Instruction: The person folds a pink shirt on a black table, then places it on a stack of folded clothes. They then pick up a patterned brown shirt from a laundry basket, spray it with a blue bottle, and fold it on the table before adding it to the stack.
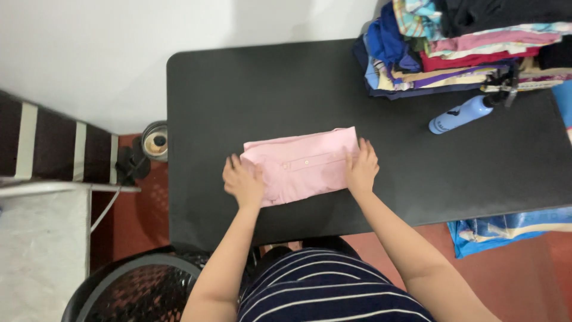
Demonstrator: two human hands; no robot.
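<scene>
A pink button shirt (304, 164), folded into a neat rectangle, lies on the black table (250, 89) near its front edge. My left hand (243, 180) rests flat on the shirt's left end, fingers spread. On the shirt's right end my right hand (361, 167) presses down, fingers pointing away from me. Neither hand grips the cloth.
A tall stack of folded clothes (459, 45) fills the table's back right corner, with a blue water bottle (462, 114) lying beside it. A black laundry basket (140, 289) stands at lower left. A blue bag (506, 229) lies on the red floor at right.
</scene>
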